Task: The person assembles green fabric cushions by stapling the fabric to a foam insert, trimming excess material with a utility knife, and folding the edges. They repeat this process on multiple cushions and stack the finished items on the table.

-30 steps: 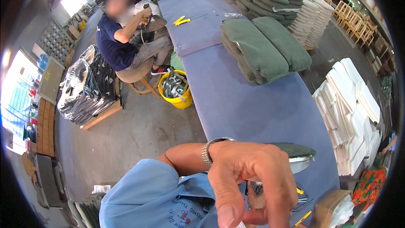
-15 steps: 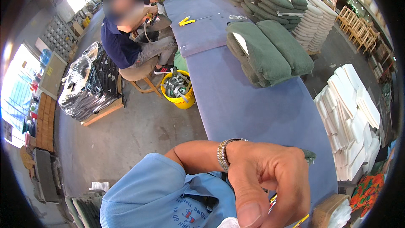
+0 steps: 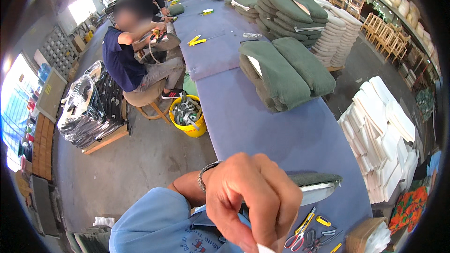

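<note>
My left hand (image 3: 255, 197), with a metal watch (image 3: 204, 178) at the wrist, is raised close in front of me. Its fingers are bent, thumb and fingertips pressed together at the lower edge around a small piece of white material (image 3: 265, 249), mostly out of the picture. What the piece is cannot be made out. Behind the hand, a dark green pad with a white underside (image 3: 318, 192) lies on the blue-covered table (image 3: 262, 133). Scissors with red and white handles (image 3: 295, 240) lie right of the hand. My right hand is out of view.
A yellow tool (image 3: 323, 220) and pliers (image 3: 323, 242) lie by the scissors. Green cushions (image 3: 286, 72) stand farther along the table. White pads (image 3: 379, 136) are piled to its right. At left, a seated co-worker (image 3: 124, 58) works beside a yellow bucket (image 3: 192, 129).
My left hand has moved left and slightly up in the picture, still pinched. The green pad and the tools behind it have come into sight. The whole view has shifted slightly.
</note>
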The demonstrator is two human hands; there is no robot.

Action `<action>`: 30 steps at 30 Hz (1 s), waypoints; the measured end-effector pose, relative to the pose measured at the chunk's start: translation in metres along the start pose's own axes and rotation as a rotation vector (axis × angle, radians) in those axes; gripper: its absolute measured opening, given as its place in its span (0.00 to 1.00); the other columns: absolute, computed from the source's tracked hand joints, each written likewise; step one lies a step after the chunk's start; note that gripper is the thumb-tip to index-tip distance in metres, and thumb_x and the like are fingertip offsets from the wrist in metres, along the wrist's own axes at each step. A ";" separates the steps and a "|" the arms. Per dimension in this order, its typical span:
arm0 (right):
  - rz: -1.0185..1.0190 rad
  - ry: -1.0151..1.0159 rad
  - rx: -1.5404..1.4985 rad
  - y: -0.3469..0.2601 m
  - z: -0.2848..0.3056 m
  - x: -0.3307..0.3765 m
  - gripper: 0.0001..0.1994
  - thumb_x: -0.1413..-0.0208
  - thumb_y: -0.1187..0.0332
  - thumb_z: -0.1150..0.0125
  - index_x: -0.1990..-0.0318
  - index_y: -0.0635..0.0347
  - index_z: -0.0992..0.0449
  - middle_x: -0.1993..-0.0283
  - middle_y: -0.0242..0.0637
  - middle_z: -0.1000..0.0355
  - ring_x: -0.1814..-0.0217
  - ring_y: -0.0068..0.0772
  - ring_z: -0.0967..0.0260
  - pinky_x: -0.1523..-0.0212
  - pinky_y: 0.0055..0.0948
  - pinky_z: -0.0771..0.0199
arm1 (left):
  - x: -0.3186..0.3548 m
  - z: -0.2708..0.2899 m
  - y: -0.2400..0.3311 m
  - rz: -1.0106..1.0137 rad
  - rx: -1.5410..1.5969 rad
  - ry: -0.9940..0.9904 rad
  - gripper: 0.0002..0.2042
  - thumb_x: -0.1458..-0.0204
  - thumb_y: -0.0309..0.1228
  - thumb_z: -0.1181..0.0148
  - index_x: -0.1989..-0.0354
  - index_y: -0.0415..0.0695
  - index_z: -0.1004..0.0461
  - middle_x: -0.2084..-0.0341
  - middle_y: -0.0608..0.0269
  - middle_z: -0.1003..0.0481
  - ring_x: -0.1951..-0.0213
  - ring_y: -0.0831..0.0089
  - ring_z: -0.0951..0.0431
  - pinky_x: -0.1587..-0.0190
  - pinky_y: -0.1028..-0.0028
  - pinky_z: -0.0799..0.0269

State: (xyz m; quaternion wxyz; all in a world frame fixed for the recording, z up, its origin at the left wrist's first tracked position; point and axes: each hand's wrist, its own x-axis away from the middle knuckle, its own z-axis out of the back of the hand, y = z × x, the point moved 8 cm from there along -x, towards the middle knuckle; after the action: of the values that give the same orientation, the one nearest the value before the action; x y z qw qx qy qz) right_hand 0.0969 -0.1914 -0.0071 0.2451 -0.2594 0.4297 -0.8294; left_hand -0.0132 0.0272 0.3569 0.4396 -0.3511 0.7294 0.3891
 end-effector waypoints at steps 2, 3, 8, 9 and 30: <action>0.017 0.008 -0.006 -0.004 0.001 -0.001 0.15 0.48 0.68 0.26 0.56 0.68 0.19 0.62 0.44 0.19 0.62 0.32 0.22 0.60 0.35 0.24 | -0.009 0.002 0.004 0.034 -0.033 -0.081 0.09 0.49 0.26 0.25 0.66 0.32 0.16 0.77 0.52 0.22 0.78 0.66 0.22 0.70 0.68 0.24; 0.028 0.011 -0.008 -0.006 0.000 -0.002 0.15 0.47 0.68 0.26 0.56 0.68 0.19 0.63 0.43 0.19 0.63 0.32 0.23 0.61 0.35 0.24 | -0.014 0.003 0.005 0.052 -0.049 -0.121 0.10 0.49 0.27 0.25 0.65 0.32 0.16 0.77 0.52 0.22 0.79 0.66 0.22 0.71 0.68 0.24; 0.245 0.105 0.103 -0.031 0.007 -0.001 0.13 0.46 0.69 0.28 0.57 0.67 0.20 0.65 0.39 0.21 0.67 0.28 0.25 0.66 0.32 0.26 | 0.021 0.028 -0.022 0.469 -0.214 -0.260 0.21 0.39 0.42 0.34 0.47 0.38 0.19 0.60 0.54 0.17 0.55 0.61 0.17 0.50 0.62 0.22; 0.331 0.161 0.181 -0.039 0.008 0.000 0.13 0.45 0.70 0.28 0.57 0.67 0.20 0.66 0.39 0.21 0.68 0.27 0.26 0.67 0.31 0.26 | 0.041 0.052 -0.043 0.639 -0.312 -0.180 0.23 0.38 0.43 0.36 0.44 0.37 0.21 0.55 0.52 0.18 0.52 0.61 0.18 0.47 0.62 0.23; 0.090 0.010 0.044 -0.047 0.010 0.009 0.16 0.47 0.68 0.26 0.53 0.67 0.19 0.56 0.48 0.18 0.53 0.47 0.18 0.53 0.38 0.21 | 0.357 0.104 -0.149 1.521 -0.794 -0.055 0.52 0.48 0.43 0.32 0.23 0.36 0.60 0.24 0.35 0.54 0.23 0.46 0.54 0.23 0.58 0.54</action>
State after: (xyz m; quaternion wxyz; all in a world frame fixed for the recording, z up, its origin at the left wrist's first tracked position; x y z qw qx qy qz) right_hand 0.0880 -0.1785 0.0393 0.2856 -0.2301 0.4239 -0.8281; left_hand 0.0207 -0.0097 -0.0407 -0.0786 0.1153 0.5654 0.8129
